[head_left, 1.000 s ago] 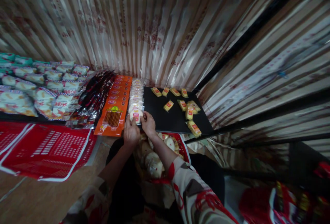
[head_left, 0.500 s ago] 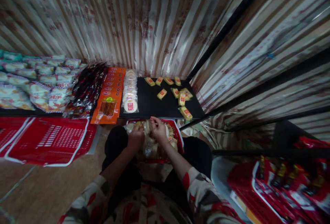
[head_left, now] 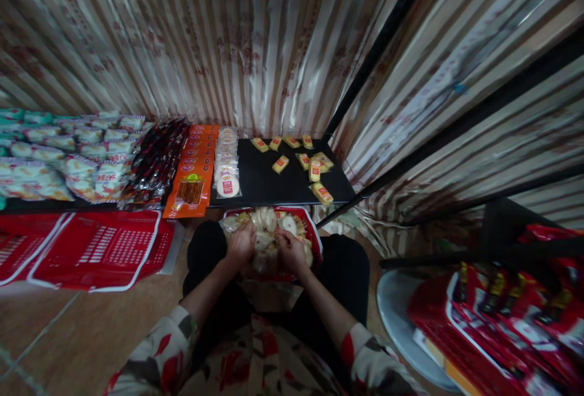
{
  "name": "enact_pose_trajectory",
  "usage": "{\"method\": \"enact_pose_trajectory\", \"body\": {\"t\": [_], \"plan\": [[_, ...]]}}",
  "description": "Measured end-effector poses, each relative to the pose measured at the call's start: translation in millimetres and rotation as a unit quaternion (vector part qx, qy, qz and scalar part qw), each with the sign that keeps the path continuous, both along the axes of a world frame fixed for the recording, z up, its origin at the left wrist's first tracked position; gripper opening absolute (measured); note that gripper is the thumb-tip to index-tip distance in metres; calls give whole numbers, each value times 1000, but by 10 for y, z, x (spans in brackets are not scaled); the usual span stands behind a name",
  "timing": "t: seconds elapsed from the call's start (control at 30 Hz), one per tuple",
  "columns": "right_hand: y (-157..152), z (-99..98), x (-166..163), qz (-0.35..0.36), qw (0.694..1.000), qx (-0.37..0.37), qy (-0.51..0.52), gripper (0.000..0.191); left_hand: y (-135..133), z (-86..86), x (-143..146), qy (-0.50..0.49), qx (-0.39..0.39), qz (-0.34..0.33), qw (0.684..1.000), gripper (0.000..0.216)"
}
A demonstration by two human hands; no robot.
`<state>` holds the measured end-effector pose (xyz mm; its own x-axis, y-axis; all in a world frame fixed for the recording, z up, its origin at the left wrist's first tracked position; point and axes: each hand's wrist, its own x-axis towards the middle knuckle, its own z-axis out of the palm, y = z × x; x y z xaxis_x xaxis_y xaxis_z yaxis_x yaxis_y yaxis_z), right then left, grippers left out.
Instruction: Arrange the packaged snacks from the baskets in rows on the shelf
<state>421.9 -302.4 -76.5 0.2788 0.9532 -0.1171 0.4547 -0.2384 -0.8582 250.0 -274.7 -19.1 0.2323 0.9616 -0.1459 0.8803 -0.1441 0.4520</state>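
Note:
A red basket sits between my knees, filled with wrapped round crackers and a clear plastic bag of pale pieces. On the bag's left side my left hand is closed, gripping the plastic. My right hand pinches at the bag's right side, fingertips together; the exact spot under them is blurred. Beyond the basket, on a black shelf, lie several small yellow packets and a row of wrapped white round crackers.
Left along the shelf are an orange snack pack, dark shiny packets and white snack bags. Red baskets stand below them. Black poles rise at right, near another basket of red packs. A striped curtain hangs behind.
My right hand has moved down and to the right from the top of the basket, and its fingers have drawn together. The left hand stays at the bag. The view has shifted slightly.

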Motion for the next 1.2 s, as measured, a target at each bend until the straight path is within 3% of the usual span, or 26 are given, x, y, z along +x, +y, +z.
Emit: {"method": "enact_pose_trajectory", "body": {"t": [0.13,0.27,0.4,0.53,0.67,0.8,0.93,1.07,1.2], "plan": [[1,122,-16,-35,986,-70,147,33,-27,115,-33,-124,31,-12,992,12],[27,308,-3,-21,936,-124,329,36,-56,187,-41,-246,67,-47,966,9],[72,454,13,12,921,-121,370,33,-40,222,-16,-361,111,-23,926,9],[124,495,-27,-30,917,-70,392,45,10,236,32,-438,98,59,892,10],[178,520,-90,-72,930,-4,360,54,73,242,123,-506,31,123,853,22],[239,585,-126,-55,959,19,278,57,184,238,257,-533,-41,184,825,32],[365,619,-49,2,983,21,185,43,354,240,357,-510,-19,235,827,39],[659,632,112,56,993,7,105,30,599,279,384,-498,22,245,832,52],[1177,719,148,69,993,99,7,33,940,381,362,-457,80,272,843,52]]}}
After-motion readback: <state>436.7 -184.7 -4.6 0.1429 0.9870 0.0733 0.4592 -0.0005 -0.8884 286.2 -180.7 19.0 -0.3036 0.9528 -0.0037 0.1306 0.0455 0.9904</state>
